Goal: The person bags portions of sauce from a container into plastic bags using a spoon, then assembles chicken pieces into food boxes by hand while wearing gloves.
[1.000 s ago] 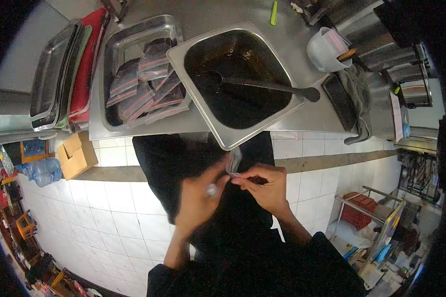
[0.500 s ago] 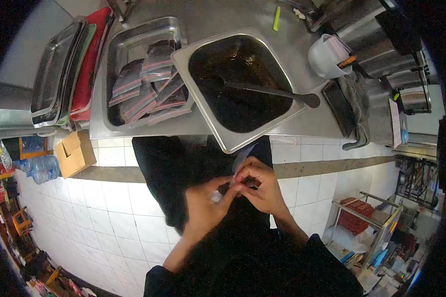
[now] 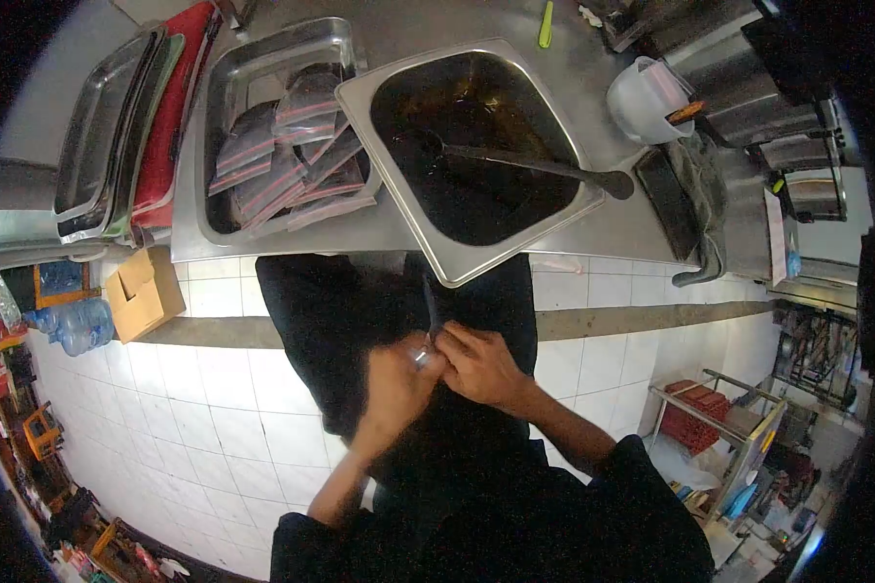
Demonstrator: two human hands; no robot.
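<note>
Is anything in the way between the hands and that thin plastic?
Nothing I can see. The left hand and right hand meet at the lower end of the thin plastic, though fingers hide that spot.

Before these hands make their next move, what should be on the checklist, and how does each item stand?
1. Left hand and right hand meeting at the thin plastic: ok.
2. Whether the plastic is closed: cannot tell, fingers cover it.
3. Ladle lying in the pan, handle across its rim: ok.
4. Pan fully on the counter: not ok, its front corner juts past the edge.
5. Filled bags within the tray: not ok, one overlaps the near rim.
</note>
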